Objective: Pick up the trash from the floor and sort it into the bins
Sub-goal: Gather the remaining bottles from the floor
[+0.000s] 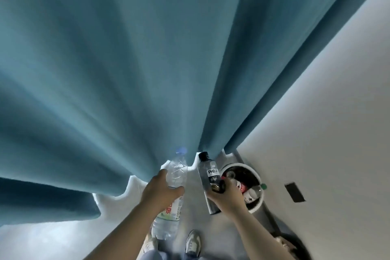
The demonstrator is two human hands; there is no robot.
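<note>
My left hand [161, 191] grips a clear plastic water bottle [176, 172] with a blue cap, its label with red print showing below my fingers. My right hand [226, 195] holds a dark bottle [210, 172] with a black cap and a label reading PH8.0, tilted with the cap pointing up and left. Just right of that hand stands a round white bin [256, 205] on the floor, holding several bottles and other trash. The dark bottle is beside the bin's left rim, not over its opening.
A teal curtain [147, 59] fills most of the view and hangs to the floor. A white wall [327, 122] runs along the right, with a dark patch [294, 192] on it. A second, dark bin [291, 245] shows at lower right. My shoes [193, 243] stand on grey floor.
</note>
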